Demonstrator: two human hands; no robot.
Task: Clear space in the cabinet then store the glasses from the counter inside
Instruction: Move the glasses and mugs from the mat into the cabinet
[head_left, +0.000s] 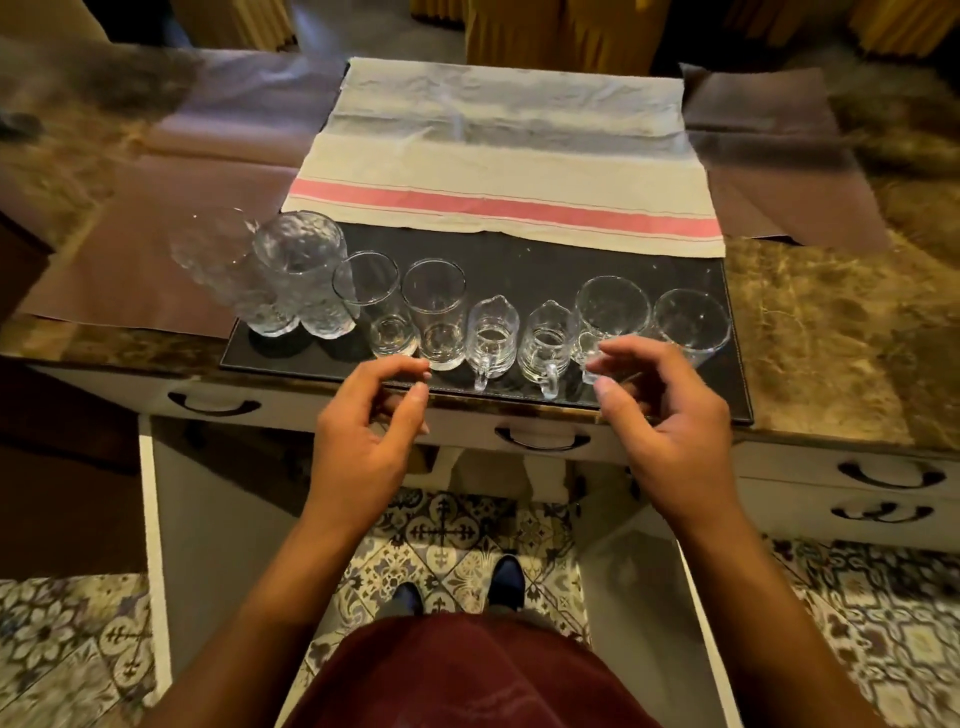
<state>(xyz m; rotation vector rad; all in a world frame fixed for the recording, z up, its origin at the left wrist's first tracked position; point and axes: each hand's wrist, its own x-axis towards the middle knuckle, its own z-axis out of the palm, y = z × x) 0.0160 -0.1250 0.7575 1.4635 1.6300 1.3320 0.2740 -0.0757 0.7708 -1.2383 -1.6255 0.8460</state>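
Head view. Both hands hover at the counter's near edge, fingers loosely curled, holding nothing. Left hand (366, 415) sits just short of the two plain tumblers (435, 317); right hand (660, 410) is just short of a handled cup (610, 319), and whether fingertips touch it I cannot tell. Between the hands stand two small jugs (491, 332). Beyond the left hand, further left, two textured glasses (306, 275). All glassware lines up on a dark mat (571, 260). Striped cloth (498, 156) lies past the row. Cabinet doors (208, 519) stand open below the hands.
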